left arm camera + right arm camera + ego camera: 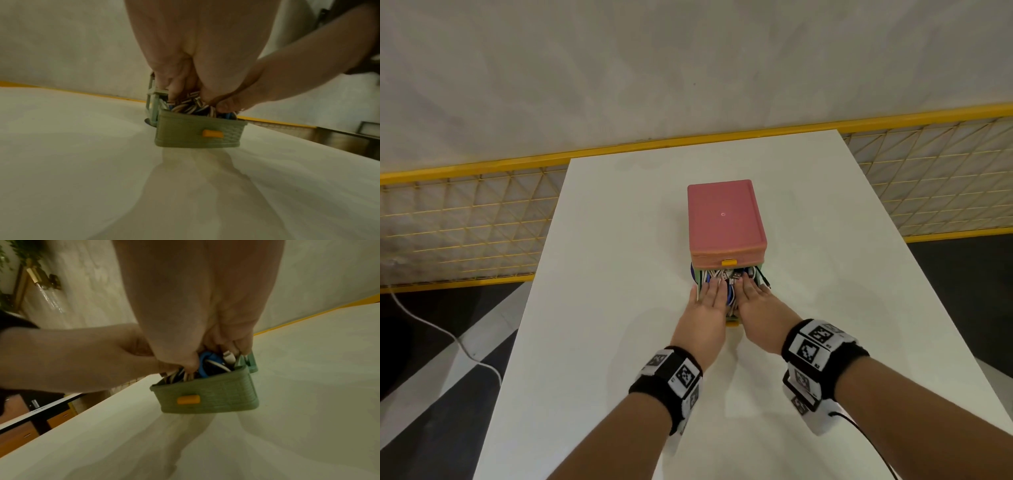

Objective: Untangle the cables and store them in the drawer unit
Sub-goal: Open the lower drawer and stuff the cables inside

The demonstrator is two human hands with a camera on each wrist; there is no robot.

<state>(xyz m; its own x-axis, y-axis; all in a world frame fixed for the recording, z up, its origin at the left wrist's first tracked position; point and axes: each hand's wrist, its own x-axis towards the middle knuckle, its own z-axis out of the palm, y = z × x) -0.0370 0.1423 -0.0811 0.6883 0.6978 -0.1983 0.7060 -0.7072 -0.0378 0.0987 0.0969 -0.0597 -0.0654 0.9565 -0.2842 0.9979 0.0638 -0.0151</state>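
Observation:
The drawer unit (725,219) has a pink top and stands in the middle of the white table. Its green lower drawer (197,134), with an orange handle (212,134), is pulled out toward me and is full of white, blue and black cables (726,274). My left hand (709,296) lies flat on the cables at the drawer's left. Beside it, my right hand (753,295) rests flat on the right half. A blue cable loop (205,363) shows between the fingers. One black cable end (765,279) hangs over the drawer's right wall.
The pink drawer above, with its yellow handle (728,263), is closed. The table (602,308) is bare around the unit. A yellow mesh fence (465,222) runs behind it, and a white cord (431,325) lies on the floor to the left.

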